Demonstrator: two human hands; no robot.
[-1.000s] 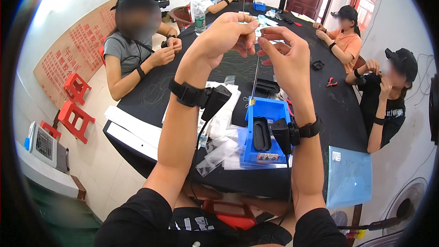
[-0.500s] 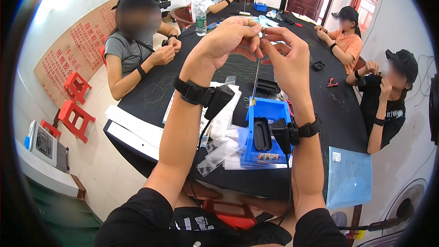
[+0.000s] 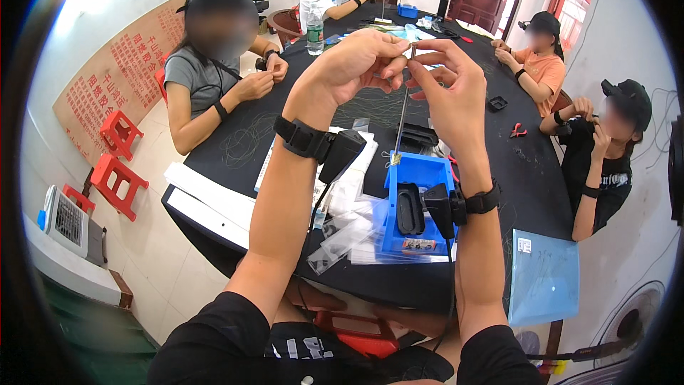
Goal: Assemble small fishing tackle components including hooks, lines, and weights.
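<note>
A thin upright metal rod [image 3: 402,125] rises from a brass-coloured clamp [image 3: 395,160] at the left rim of a blue plastic bin [image 3: 388,222]. Both hands are raised around its upper end. My left hand [image 3: 349,68] has thumb and forefinger pinched together at the rod's tip, its other fingers curled. From the other side, my right hand [image 3: 452,78] closes thumb and forefinger at the same spot, remaining fingers bent. Whatever the fingertips hold is too small to make out. Each wrist wears a black strap with a small black device.
Clear plastic bags [image 3: 342,242] lie left of the bin, which holds a black tray [image 3: 409,208]. A blue folder [image 3: 545,278] rests at right. Loose green line [image 3: 249,144], red-handled pliers [image 3: 517,130] and a water bottle [image 3: 315,34] are on the black table. Several co-workers sit around it.
My hands stay at the rod's top; the right hand's fingers shift slightly. The view moves a little. Another head appears at the back left.
</note>
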